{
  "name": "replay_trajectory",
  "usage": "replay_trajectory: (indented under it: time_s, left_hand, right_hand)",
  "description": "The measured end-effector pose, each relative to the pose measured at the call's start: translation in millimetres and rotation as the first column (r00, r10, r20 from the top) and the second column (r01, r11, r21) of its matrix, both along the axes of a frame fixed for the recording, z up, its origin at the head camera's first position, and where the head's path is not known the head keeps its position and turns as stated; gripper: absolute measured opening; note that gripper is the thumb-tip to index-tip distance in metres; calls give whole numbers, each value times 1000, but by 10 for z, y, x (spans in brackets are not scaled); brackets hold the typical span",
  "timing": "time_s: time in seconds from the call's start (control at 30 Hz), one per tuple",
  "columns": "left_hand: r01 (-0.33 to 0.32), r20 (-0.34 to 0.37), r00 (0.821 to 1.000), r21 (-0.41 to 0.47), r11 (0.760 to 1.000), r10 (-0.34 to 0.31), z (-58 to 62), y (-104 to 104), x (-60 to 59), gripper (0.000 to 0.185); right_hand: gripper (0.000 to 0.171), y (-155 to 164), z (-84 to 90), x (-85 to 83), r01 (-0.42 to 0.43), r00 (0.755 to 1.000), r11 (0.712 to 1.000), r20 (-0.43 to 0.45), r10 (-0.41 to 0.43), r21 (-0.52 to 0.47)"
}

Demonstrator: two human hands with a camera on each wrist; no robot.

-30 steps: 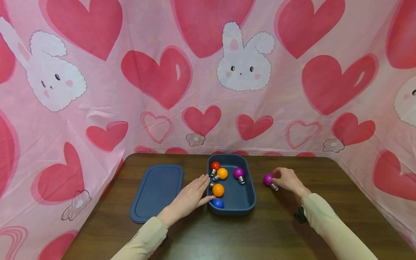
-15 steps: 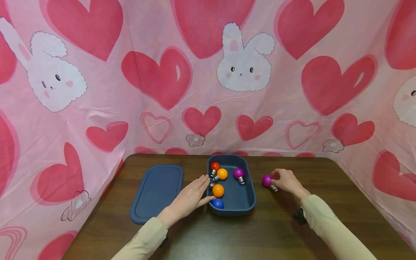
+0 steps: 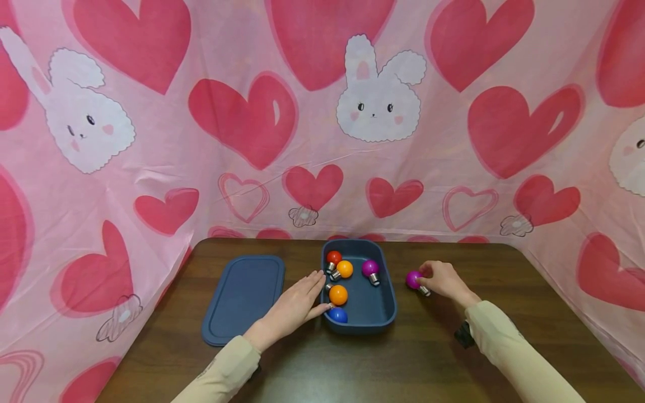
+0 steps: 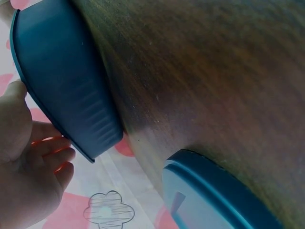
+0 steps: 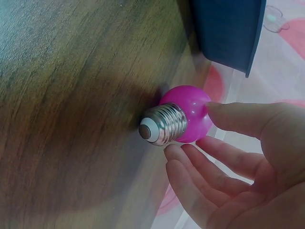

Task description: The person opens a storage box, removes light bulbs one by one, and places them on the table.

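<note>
Magenta bulb (image 3: 415, 279) lies on the tabletop (image 3: 433, 358), long axis flat, screw base pointing toward 4 o'clock. Right hand (image 3: 443, 280) pinches it, fingers (image 5: 238, 117) at its 3 o'clock. Left hand (image 3: 294, 305) rests flat against the tray (image 3: 385, 313).

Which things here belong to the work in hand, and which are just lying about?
In hand:
- right hand pinching the magenta bulb on the table
- left hand resting against the blue tub
- five bulbs in the tub

Lying about:
- blue lid, left of the tub
- heart-and-bunny cloth behind
</note>
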State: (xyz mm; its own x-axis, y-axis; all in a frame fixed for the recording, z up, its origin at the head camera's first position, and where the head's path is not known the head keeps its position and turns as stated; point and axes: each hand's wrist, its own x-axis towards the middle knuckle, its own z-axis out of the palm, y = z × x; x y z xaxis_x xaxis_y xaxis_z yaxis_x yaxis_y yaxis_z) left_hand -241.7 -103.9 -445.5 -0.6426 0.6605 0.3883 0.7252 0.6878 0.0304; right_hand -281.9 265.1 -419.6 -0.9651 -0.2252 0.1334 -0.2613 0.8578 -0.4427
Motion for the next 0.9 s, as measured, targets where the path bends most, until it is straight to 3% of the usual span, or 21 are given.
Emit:
replay_trajectory:
  time_s: [0.4, 0.9]
  left_hand:
    - [1, -8, 1000, -2, 1000, -1, 15, -1, 2, 64]
    - [-6, 10, 1000, 0, 1000, 6, 6, -14, 1, 65]
  right_hand:
    - [33, 1, 77, 18, 4, 1000, 1000, 0, -4, 6]
    - [31, -136, 293, 14, -23, 996, 1000, -80, 25, 20]
